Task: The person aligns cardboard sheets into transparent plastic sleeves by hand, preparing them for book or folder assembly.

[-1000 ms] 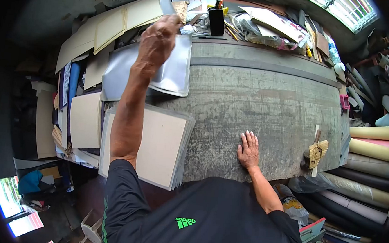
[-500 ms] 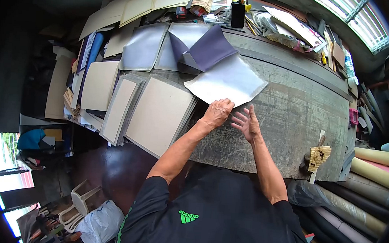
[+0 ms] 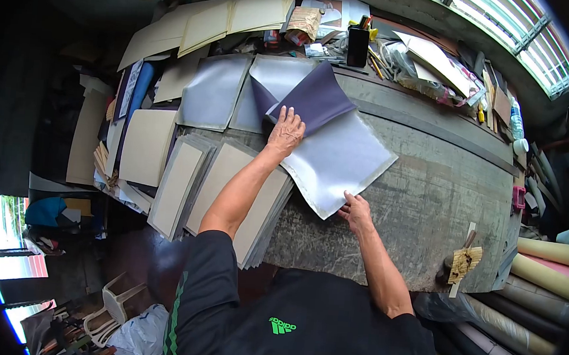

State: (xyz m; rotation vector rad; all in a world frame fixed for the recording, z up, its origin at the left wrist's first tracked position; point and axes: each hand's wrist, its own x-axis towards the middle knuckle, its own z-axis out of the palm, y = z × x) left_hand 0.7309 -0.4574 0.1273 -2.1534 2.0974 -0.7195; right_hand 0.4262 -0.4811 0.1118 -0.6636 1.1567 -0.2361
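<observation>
A silvery-white flexible sheet (image 3: 345, 160) lies at an angle on the worktable, its near corner pointing toward me. My right hand (image 3: 356, 212) pinches that sheet by its lower right edge, close to the corner. My left hand (image 3: 286, 130) rests with fingers stretched out at the sheet's left side, touching the fold of a purple sheet (image 3: 323, 101). Behind it more silvery sheets (image 3: 215, 90) lie flat. To the left of my hands are stacks of beige boards (image 3: 238, 184) with grey edges.
The worn worktable (image 3: 428, 201) extends right, where a brush-like tool with a yellowish, stained pad (image 3: 464, 264) stands near the edge. A phone (image 3: 357, 47), tools and papers crowd the back. Rolls of material (image 3: 545, 275) lie at the right; a chair (image 3: 114, 304) is below left.
The silvery sheet has come nearer to me. My left hand has left its near edge and moved up-left to the purple fold, while my right hand has taken hold of its near corner.
</observation>
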